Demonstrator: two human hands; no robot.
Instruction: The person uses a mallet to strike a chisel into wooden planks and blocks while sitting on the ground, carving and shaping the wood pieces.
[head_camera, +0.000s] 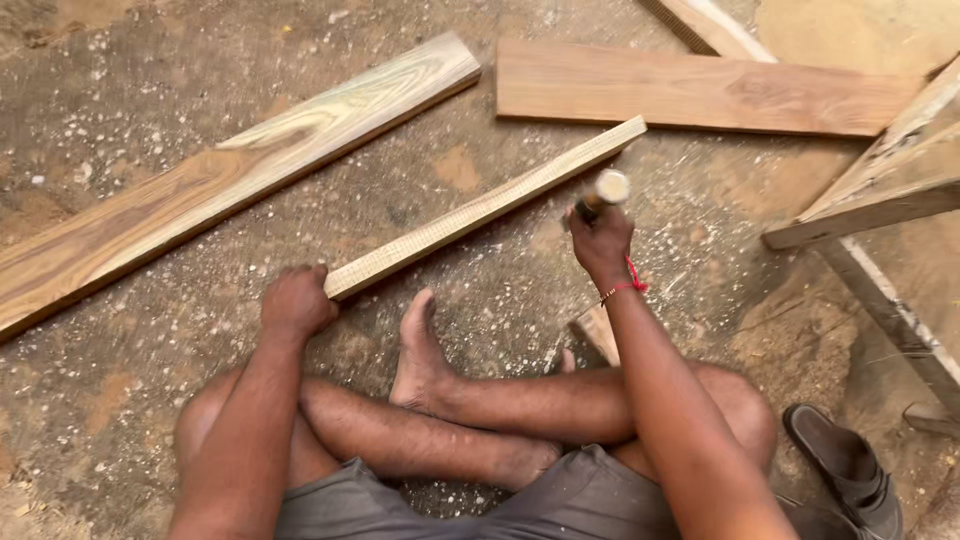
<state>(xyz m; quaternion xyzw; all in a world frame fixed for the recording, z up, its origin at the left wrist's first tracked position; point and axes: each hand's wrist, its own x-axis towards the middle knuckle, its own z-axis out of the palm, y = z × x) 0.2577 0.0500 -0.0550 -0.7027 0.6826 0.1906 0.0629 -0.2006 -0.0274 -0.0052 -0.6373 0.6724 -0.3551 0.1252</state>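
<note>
I sit cross-legged on a dusty concrete floor. My left hand (296, 302) grips the near end of a narrow pale wooden strip (485, 207) that runs diagonally up to the right. My right hand (600, 242), with a red thread at the wrist, is raised above the floor and closed around the wooden handle of a tool (604, 191); the tool's head is hidden behind the hand. A small wood offcut (598, 330) lies on the floor beside my right forearm.
A long grained plank (230, 172) lies at the left, a reddish board (700, 92) at the top right. A wooden frame (890, 190) stands at the right. A dark sandal (846, 468) sits by my right knee. Sawdust covers the floor.
</note>
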